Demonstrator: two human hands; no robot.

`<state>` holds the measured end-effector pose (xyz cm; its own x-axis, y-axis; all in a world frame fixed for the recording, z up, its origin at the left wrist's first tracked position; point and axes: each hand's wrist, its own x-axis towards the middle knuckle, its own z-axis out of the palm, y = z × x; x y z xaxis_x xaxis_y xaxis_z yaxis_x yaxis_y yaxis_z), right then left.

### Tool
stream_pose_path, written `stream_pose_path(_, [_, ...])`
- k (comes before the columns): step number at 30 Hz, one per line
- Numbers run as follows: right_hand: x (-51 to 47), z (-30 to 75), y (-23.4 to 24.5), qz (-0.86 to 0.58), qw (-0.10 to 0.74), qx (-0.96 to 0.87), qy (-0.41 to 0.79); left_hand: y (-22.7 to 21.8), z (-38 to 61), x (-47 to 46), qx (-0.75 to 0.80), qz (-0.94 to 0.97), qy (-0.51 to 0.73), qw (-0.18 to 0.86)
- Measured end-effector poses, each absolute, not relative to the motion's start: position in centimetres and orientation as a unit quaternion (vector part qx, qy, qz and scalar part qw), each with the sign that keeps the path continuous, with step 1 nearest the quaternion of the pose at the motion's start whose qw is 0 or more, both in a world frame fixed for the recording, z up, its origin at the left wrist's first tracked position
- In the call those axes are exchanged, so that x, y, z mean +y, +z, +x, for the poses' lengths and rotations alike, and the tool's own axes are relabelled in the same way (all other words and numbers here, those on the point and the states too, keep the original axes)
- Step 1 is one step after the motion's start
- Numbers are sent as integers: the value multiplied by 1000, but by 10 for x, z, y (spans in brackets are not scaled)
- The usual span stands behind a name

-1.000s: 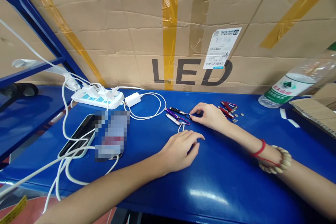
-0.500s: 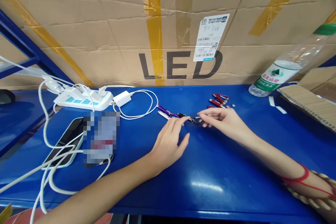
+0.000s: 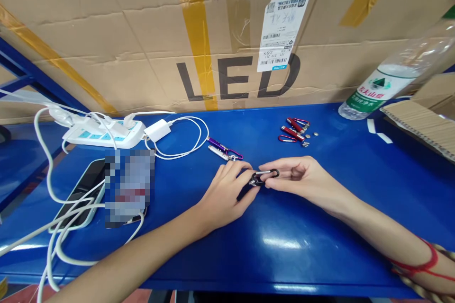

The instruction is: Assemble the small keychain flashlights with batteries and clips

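My left hand [image 3: 231,191] is closed around the dark body of a small keychain flashlight, most of which its fingers hide. The flashlight's black carabiner clip [image 3: 266,176] shows between my two hands, and the fingertips of my right hand [image 3: 298,177] pinch it. Just beyond my left hand lie a purple keychain flashlight [image 3: 217,143] and a silver keychain flashlight [image 3: 218,152], with a purple clip at their end. Farther right are two red keychain flashlights [image 3: 293,132] with red clips. Small round button cells [image 3: 307,137] lie beside them.
A white power strip [image 3: 103,133] with plugs and a white adapter [image 3: 158,129] sits at the back left. Phones [image 3: 80,194] lie among white cables at left. A water bottle [image 3: 380,87] and an open carton [image 3: 419,123] stand at right. A large cardboard box [image 3: 142,33] walls the back.
Both hands have drawn the black flashlight nearer to me, away from the purple and silver ones. My left fingers have closed on its body. The view has shifted slightly.
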<state>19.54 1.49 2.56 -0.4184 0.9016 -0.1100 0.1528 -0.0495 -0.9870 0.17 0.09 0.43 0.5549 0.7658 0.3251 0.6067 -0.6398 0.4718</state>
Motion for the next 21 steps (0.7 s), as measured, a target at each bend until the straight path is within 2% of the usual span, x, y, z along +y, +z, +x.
stream_pose_path(8, [6,191,31,-447,388,-732,339,8,1,2,402,856,257,202])
stream_pose_path(15, [4,190,27,-430,413,-762,253,12,3,2,409,831,287,244])
stream_pose_path(21, [6,190,24,-384,436,-794,181,10,4,0,426,799,358,228])
